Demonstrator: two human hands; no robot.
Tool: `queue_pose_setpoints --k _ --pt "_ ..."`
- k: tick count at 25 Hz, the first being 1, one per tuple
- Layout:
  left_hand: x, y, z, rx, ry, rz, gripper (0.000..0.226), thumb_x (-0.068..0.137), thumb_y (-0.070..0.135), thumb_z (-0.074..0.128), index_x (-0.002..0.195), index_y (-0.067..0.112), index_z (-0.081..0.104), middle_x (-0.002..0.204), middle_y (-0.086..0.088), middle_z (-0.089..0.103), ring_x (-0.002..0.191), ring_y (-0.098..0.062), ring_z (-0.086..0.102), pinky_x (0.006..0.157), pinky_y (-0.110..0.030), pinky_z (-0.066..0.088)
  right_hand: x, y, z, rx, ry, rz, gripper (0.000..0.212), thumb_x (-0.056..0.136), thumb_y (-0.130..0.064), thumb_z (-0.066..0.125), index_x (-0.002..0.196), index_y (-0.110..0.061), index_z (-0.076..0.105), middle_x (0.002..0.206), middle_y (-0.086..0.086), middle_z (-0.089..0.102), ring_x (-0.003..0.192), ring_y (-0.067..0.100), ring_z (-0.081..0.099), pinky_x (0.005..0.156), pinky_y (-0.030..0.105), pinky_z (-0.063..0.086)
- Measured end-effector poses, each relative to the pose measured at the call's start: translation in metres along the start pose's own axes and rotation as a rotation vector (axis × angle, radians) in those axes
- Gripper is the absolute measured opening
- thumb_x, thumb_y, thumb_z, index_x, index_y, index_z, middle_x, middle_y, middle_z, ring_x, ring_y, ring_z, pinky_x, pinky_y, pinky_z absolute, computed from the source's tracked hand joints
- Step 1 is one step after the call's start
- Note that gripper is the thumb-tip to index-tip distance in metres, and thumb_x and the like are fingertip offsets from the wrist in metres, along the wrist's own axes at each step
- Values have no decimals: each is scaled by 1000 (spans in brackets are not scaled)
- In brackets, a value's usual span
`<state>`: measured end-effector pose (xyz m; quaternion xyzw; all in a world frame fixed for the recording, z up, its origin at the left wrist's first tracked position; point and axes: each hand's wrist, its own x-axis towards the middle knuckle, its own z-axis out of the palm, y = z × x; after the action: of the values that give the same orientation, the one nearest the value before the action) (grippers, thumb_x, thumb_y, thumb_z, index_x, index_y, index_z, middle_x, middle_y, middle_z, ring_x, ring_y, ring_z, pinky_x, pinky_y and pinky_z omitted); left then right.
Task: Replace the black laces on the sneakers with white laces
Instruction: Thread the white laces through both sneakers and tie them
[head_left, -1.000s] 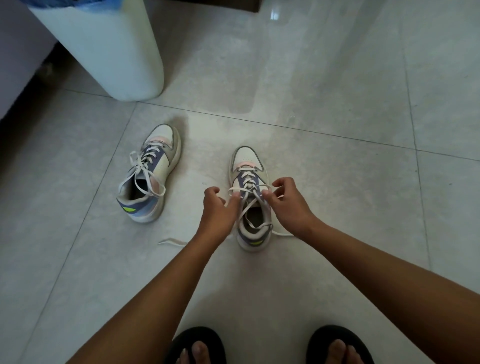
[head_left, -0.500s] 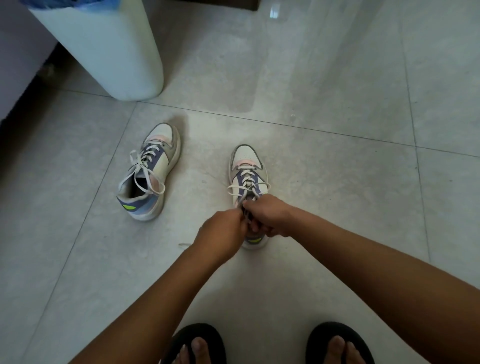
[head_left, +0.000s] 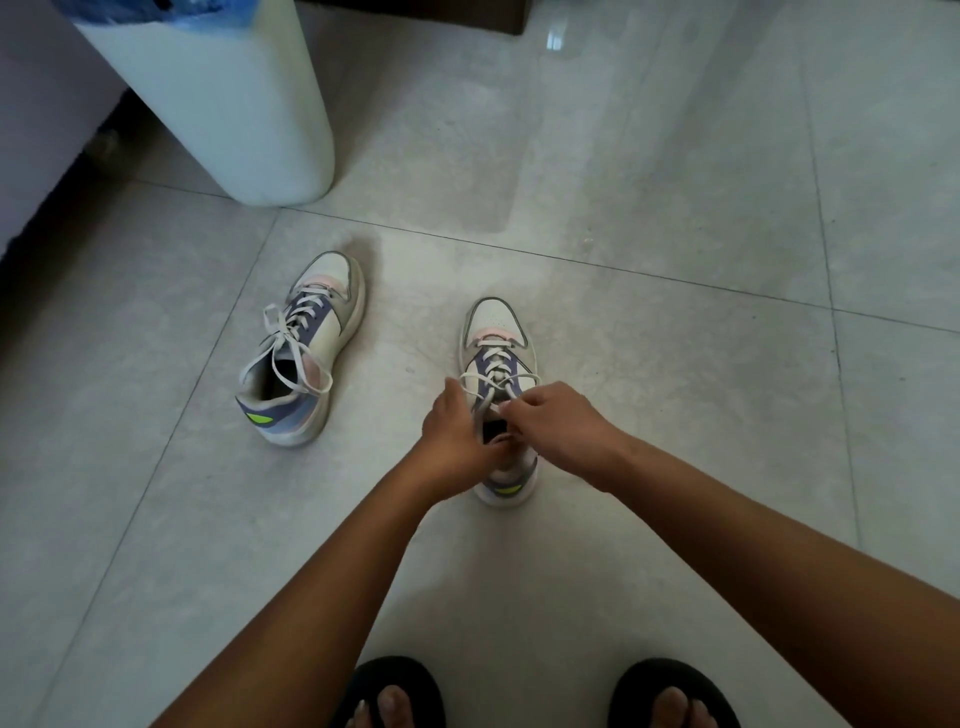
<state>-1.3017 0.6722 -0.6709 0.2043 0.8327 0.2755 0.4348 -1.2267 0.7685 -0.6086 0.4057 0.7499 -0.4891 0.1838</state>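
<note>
While both white-and-purple sneakers on the grey tile floor (head_left: 675, 364) are already wearing white laces, the L hand (head_left: 457, 441) & R hand (head_left: 558, 426) are pinching the near sneaker's white lace ends (head_left: 491, 397), apparently tying the bow w/ the far sneaker (head_left: 306, 348) looking done.

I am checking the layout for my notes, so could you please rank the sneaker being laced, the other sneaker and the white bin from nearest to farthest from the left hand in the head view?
1. Sneaker being laced: directly under the left hand, which holds its white lace.
2. Other sneaker: on the floor to the left.
3. White bin: far upper left.
</note>
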Motion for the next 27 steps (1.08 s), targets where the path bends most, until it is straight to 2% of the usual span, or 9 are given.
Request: queue_pose_setpoints --k 2,5,9,11,15,17,20,23,27 --pt "2 3 8 38 83 -31 115 51 53 76 141 6 23 141 -13 38 129 -29 40 102 -46 41 -11 3 -2 48 28 -55 34 94 -30 49 78 -7 68 76 6 65 74 17 58 69 26 40" --pt "0 5 33 74 168 -63 108 58 47 80 141 4 26 142 -13 39 130 -29 40 103 -45 39 -16 6 -8 413 73 46 29 93 -20 51 69 -10 64 57 -2 64 55 8 60 53 15 44" --pt "4 5 44 -172 261 -102 68 63 55 51 119 15 48 116 -6 60 107 -28 57 93 -47 46 -39 2 -8 906 -221 221 33 94 -18 41 61 -17 41 47 -1 40 45 13 36 52 24 36" --pt "8 1 47 -107 349 -62 62 68 61 26 105 20 53 105 -4 64 98 -27 61 92 -50 46 -62 6 -6 868 -304 171 37 94 -16 38 58 -17 35 46 -2 31 43 12 28 52 27 31" --pt "0 6 44 -51 292 -18 56 71 53 56 116 21 46 114 -1 60 101 -26 60 92 -45 47 -85 21 -4 584 -206 50 40 94 -16 38 53 -17 39 45 -4 36 47 13 32 55 28 32" --pt "-2 13 42 -129 255 -33 73 66 62 44 124 18 46 119 -6 58 109 -30 56 97 -46 44 -84 24 -4 463 -135 -35 40 96 -18 39 55 -18 42 46 -8 38 46 9 34 53 26 32" --pt "2 14 39 -88 245 -70 61 82 50 37 132 16 40 132 -7 52 118 -31 50 105 -49 33 -84 18 -1 367 -113 -168 40 98 -20 39 58 -17 44 49 -9 39 45 1 37 50 16 35" --pt "9 17 34 5 195 -153 67 89 47 48 143 14 28 148 -6 36 134 -26 35 114 -50 14 -80 17 -3 368 -138 -169 42 99 -24 38 58 -19 45 50 -9 41 46 2 40 51 15 37" --pt "11 16 33 72 179 -120 72 85 34 58 144 13 21 148 -8 33 131 -28 38 111 -50 23 -67 25 -14 418 -151 -210 42 97 -19 43 55 -18 49 58 -4 50 57 12 45 62 25 41"
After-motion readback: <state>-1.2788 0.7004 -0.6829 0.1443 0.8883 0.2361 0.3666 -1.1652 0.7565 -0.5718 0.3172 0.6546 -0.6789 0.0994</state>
